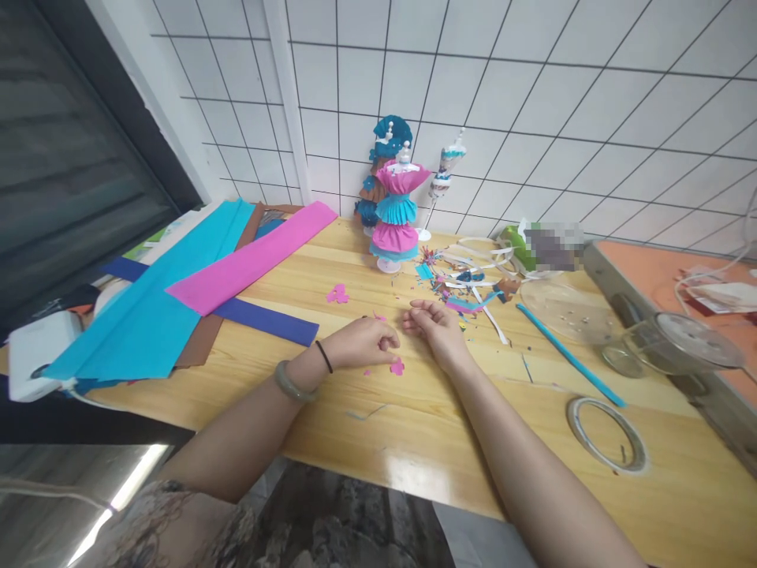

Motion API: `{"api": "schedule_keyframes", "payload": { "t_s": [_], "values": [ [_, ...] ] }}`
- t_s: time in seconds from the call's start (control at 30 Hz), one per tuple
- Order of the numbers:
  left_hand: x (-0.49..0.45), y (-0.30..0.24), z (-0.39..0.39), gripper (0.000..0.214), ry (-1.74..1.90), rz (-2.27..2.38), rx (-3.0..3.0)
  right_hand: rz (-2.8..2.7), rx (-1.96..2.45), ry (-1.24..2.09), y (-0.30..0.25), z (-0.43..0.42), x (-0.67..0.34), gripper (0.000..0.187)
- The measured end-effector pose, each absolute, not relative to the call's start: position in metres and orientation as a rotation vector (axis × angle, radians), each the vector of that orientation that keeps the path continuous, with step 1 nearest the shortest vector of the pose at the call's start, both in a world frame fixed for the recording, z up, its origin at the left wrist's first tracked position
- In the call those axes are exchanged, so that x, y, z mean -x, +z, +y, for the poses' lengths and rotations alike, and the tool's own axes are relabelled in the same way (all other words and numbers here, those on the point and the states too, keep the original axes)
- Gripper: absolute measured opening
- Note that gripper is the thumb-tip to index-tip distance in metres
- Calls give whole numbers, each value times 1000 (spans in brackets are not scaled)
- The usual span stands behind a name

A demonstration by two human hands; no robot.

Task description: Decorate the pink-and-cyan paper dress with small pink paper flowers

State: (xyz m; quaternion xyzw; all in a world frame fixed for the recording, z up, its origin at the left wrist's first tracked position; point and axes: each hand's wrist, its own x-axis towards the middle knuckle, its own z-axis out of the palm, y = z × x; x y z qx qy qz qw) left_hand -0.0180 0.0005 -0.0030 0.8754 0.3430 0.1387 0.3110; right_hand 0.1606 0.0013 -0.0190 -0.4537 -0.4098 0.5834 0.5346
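My left hand [367, 344], with a dark band and a bangle on the wrist, hovers low over the wooden table with its fingers curled. Opposite it, my right hand [436, 330] has thumb and forefinger drawn together in a pinch; anything held in either hand is too small to make out. Just below them lies a pink flower-shaped paper cutout [397, 367]. A pink scrap [379, 317] shows behind the left fingers, and more pink cutouts [337, 294] lie farther back. Beyond stands a dress form in pink and blue ruffled paper [397, 209].
Crepe paper sheets, blue [147, 308] and pink [254, 256], are stacked at left. Another decorated form [441, 185] stands by the tiled wall. Paper scraps [467, 276], a blue strip [571, 355], a tape roll [608, 434] and a clear jar [662, 343] occupy the right.
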Motion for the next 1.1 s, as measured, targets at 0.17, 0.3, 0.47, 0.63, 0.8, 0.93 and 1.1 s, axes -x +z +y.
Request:
{"api": "schedule_keyframes", "payload": {
  "t_s": [0.17, 0.3, 0.47, 0.63, 0.8, 0.93, 1.1],
  "values": [
    [10, -6, -5, 20, 348, 764, -2560, -1030, 1110, 1370, -22, 0, -156, 33],
    [7, -8, -7, 13, 415, 805, -2490, -1057, 1123, 1360, -22, -1, -156, 32],
    [9, -8, 0, 14, 592, 835, -2247, -1075, 1117, 1355, -20, -2, -157, 31],
    [11, -10, 9, 16, 755, 983, -1590, -1079, 1073, 1387, -18, -5, -154, 27],
    [12, -16, 15, 19, 816, 956, -1353, -1112, 1017, 1440, -17, -8, -150, 32],
    [10, -20, 16, 30, 865, 944, -1329, -1162, 989, 1441, -17, -9, -148, 38],
    [10, -20, 13, 34, 863, 967, -1448, -1146, 1028, 1411, -18, -9, -145, 40]
  ]
}}
